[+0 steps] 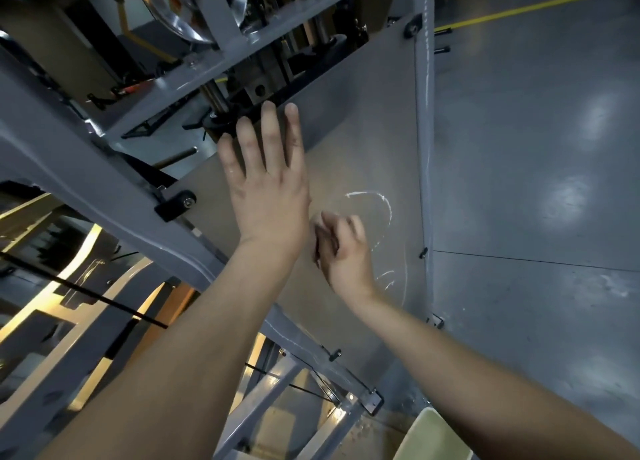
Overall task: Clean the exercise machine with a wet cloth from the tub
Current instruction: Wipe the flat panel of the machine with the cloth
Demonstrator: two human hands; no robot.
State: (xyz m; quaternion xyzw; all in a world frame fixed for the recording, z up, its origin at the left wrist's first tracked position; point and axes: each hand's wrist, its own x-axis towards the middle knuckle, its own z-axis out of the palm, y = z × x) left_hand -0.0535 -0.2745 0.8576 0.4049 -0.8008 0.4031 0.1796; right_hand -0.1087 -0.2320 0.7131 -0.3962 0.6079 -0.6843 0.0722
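My two bare forearms filled the bottom of the view, reaching up and away from me, and beside the right one sat the pale green rim of the tub [429, 435], low in the corner on the floor.

My left hand [270, 196] lay flat against the grey panel [363, 120] of the exercise machine [86, 182], fingers straight and close together, holding nothing, the fingertips up near the panel's top edge. Just beside its wrist, my right hand [343, 248] was against the same panel with the fingers curled in. A small dark wad showed under them, which I took for the cloth [323, 243]; that hand was blurred, so I could not make out more of it.

Thin shining wet streaks [382, 203] curved over the panel above and to the right of my right hand, with more below it near the panel's right edge.

The machine's thick grey frame beam ran slantwise to the left of my hands, a black bracket [176, 205] bolting the panel to it. Above, a chrome wheel [194, 9] hung among the grey bars. To the right lay glossy grey floor [536, 148] with yellow lines [519, 9] far off.
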